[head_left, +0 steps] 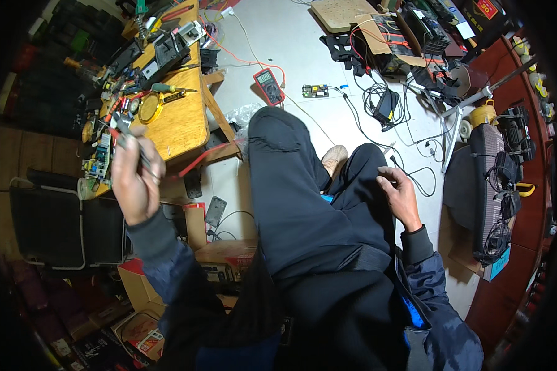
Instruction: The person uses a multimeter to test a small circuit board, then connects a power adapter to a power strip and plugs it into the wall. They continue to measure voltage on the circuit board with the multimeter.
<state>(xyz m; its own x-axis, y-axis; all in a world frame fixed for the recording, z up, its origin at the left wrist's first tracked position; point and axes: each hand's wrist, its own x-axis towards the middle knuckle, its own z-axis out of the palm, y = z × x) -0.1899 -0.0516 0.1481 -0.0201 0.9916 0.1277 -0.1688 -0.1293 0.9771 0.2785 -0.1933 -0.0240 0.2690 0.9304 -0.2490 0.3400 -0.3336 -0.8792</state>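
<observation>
My left hand (136, 176) is raised beside the wooden bench at the left, its fingers closed round a slim dark tool (122, 127) with some red near it. Blur hides the tool's exact kind. My right hand (400, 196) rests on my right knee, fingers loosely bent and apart, with nothing seen in it. On the floor ahead lies a red and black multimeter (268, 86), its display lit. To its right is a small circuit board (315, 91) with a dark cable running toward it. A red lead (198, 162) hangs at the bench's near edge, by my left hand.
The yellow wooden bench (189, 127) carries circuit boards, a screwdriver (167, 88) and a round yellow-rimmed lens (149, 108). A black power adapter (387, 106) lies among tangled cables. A black chair (46, 222) stands left; an open cardboard box (143, 287) is below.
</observation>
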